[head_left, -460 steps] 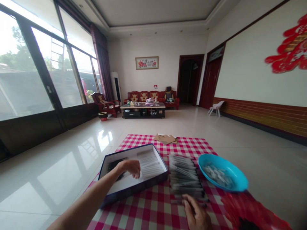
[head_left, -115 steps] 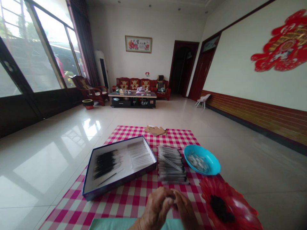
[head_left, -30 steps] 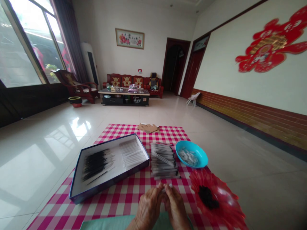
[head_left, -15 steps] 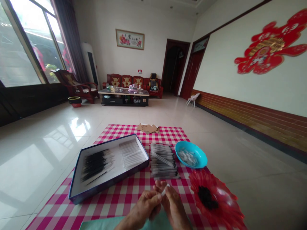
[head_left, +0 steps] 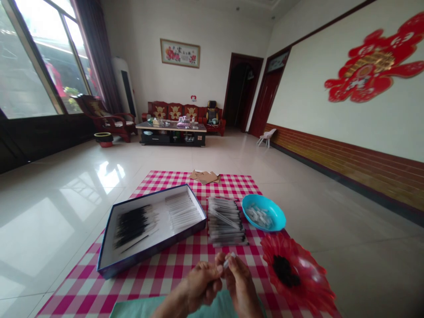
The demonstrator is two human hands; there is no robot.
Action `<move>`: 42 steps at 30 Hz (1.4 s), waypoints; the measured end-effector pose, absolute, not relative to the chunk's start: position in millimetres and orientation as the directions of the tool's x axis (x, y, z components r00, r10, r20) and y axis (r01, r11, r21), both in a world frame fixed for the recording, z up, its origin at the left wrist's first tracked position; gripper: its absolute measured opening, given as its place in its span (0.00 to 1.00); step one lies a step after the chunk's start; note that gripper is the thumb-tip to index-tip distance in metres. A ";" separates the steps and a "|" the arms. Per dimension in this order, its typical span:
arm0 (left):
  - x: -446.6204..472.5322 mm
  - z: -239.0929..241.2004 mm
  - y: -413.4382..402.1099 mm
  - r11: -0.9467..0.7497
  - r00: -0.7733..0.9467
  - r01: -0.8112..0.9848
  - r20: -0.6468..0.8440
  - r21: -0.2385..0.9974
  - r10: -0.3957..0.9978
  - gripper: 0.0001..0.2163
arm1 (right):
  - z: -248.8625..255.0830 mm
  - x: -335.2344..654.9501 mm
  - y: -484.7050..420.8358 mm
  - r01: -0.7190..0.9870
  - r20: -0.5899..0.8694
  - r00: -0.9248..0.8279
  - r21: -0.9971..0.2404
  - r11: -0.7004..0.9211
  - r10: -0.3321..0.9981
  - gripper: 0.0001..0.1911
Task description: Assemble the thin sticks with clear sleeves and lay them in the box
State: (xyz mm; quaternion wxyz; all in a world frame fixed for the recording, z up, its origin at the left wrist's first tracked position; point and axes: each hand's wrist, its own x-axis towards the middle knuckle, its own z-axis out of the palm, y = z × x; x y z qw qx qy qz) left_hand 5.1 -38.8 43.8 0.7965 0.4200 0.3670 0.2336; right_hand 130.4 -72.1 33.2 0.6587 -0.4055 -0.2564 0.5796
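A small white piece (head_left: 228, 261) is held low in the middle of the head view, above the near edge of a red-and-white checked cloth (head_left: 165, 282). It is pinched between the thumb and fingertips of the right hand (head_left: 240, 285), which is closed narrowly on it. The left hand (head_left: 200, 282) is curled in, its fingertips brought up against the near, lower end of the piece; whether they grip it cannot be told. The piece is short and slim. Its long axis is tilted, with the free end pointed up and to the right, away from the person, and the lower end set toward the left hand.

Just beyond the hands, a stack of clear-wrapped sticks (head_left: 225, 221) is laid on the cloth. To its left a blue-rimmed box (head_left: 149, 252) is set, with dark sticks and pale sticks laid in rows inside. To its right a blue bowl (head_left: 280, 216) of small white bits is seen. Near the right hand, a red flower-shaped dish (head_left: 311, 287) is placed, with dark bits heaped at its centre.
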 end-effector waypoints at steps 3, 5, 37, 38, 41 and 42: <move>0.5 45.9 -38.5 0.820 0.783 -0.090 -0.469 0.566 0.410 0.19 | 38.9 127.2 -75.3 -0.618 -0.125 0.119 -0.786 -0.025 0.985 0.13; 0.9 44.7 -39.6 0.796 0.786 -0.142 -0.421 0.588 0.452 0.19 | 40.2 127.3 -75.0 -0.647 -0.125 0.085 -0.762 -0.041 0.989 0.13; -11.3 4.0 -12.4 0.554 0.579 -0.386 -0.273 0.738 0.768 0.13 | 93.6 255.8 4.7 0.415 0.086 0.440 -0.902 -0.117 0.894 0.16; -11.7 4.1 -12.9 0.559 0.581 -0.392 -0.274 0.731 0.766 0.13 | 95.4 272.2 15.7 0.446 0.100 0.462 -0.885 -0.134 0.881 0.14; -11.6 5.4 -14.0 0.562 0.588 -0.410 -0.263 0.719 0.765 0.12 | 100.5 309.6 43.0 0.520 0.140 0.529 -0.833 -0.189 0.837 0.08; -11.5 5.6 -14.0 0.561 0.594 -0.414 -0.254 0.717 0.763 0.12 | 101.9 316.8 48.7 0.539 0.157 0.547 -0.818 -0.202 0.822 0.08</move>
